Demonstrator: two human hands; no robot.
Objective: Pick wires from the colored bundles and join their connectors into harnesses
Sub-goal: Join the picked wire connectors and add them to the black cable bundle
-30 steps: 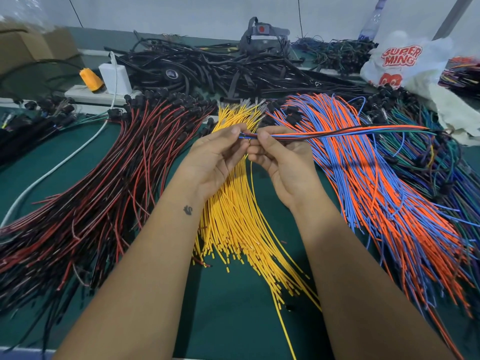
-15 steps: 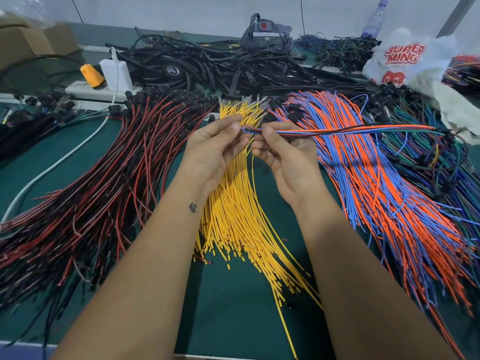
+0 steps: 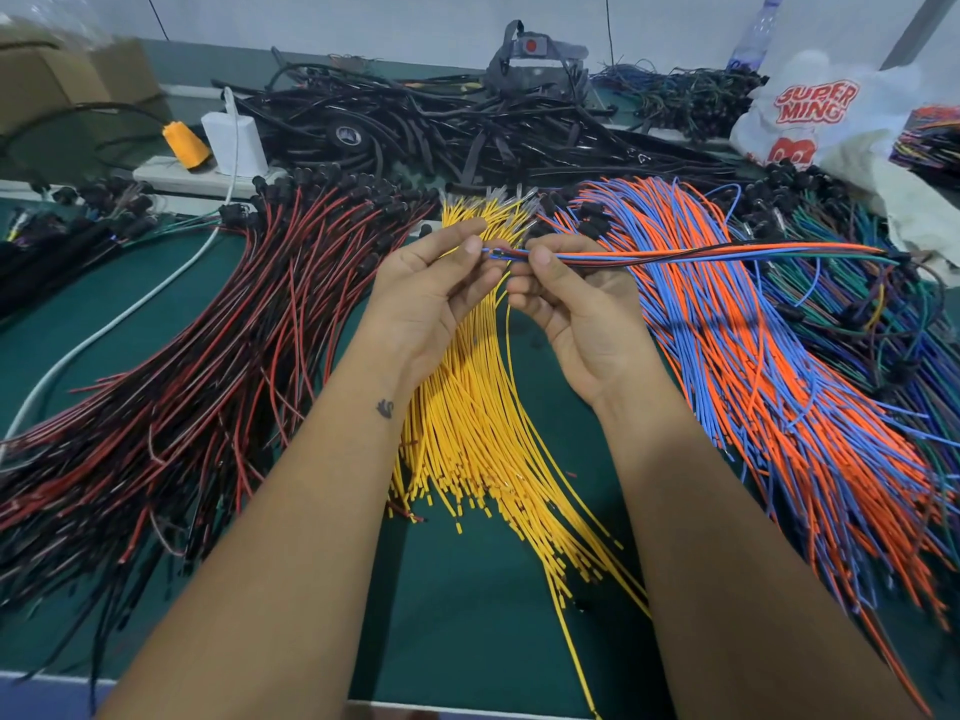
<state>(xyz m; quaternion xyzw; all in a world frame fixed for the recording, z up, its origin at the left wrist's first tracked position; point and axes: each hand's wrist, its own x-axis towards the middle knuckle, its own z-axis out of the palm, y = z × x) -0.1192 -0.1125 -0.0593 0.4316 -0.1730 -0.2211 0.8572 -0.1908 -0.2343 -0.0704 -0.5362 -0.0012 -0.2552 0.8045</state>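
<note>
Up close, the left hand (image 3: 436, 298) and right hand (image 3: 576, 309) pinch thin wires (image 3: 675, 254) between thumb and fingertips, above the yellow wires (image 3: 467, 423).

One head-worn wide-angle view looks forward and down, close over the green table (image 3: 467, 641). Both forearms enter from the near edge; the wall lies far.

We hold both forearms forward, our left hand (image 3: 434, 288) and right hand (image 3: 576, 304) raised palm-up, fingertips nearly meeting, thumbs and forefingers pinched.
</note>
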